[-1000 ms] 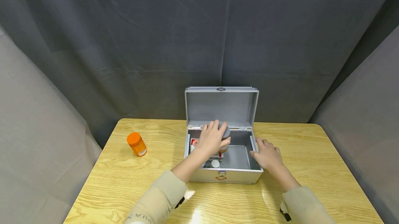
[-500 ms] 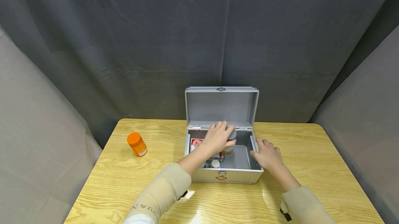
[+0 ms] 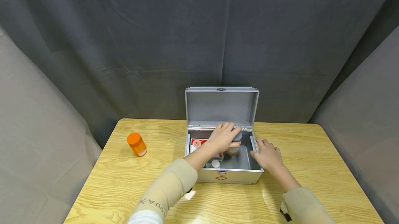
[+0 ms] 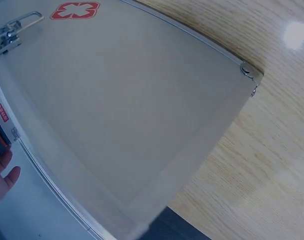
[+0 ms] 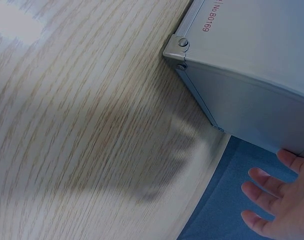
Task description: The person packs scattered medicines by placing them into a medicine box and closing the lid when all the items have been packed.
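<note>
A silver first-aid case stands on the table with its lid raised. Over its inside, my left hand grips a jar with a grey lid and amber lower part; the palm side is hidden. In the left wrist view only fingertips show at the left edge. My right hand holds the case's right rim, thumb reaching over it. In the right wrist view its index fingertip touches the side wall while the other fingers stay apart from it. Inside the left half sit a red-and-white box and a white-capped bottle.
An orange jar stands on the left of the wooden table. The raised case lid is behind both hands. A dark grey curtain hangs beyond the table's back edge.
My left hand has moved to the right inside the case, carrying the jar toward the right wall. More of the red-and-white box shows. The right hand has stayed put.
</note>
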